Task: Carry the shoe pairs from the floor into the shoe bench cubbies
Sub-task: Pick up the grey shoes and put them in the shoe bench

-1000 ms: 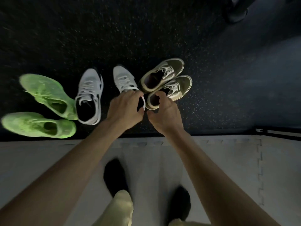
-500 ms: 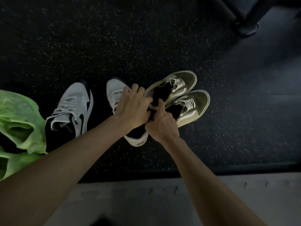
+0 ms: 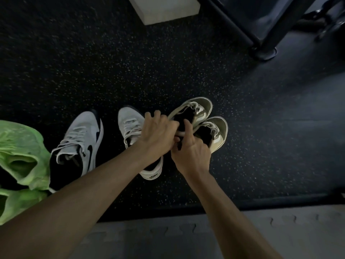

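Fingers (image 3: 149, 116) of the left hand (image 3: 158, 134) curl over the heel collar of the farther of two olive sneakers (image 3: 200, 111), held side by side low over the dark speckled floor (image 3: 93, 62). The right hand (image 3: 190, 156) grips the nearer shoe's heel, forefinger stretched into the farther shoe's opening. Two white sneakers (image 3: 84, 135) lie on the floor just left of them, one partly under the left wrist, with a green pair (image 3: 22, 157) at the left edge and a grey foam mat (image 3: 186, 238) in the foreground.
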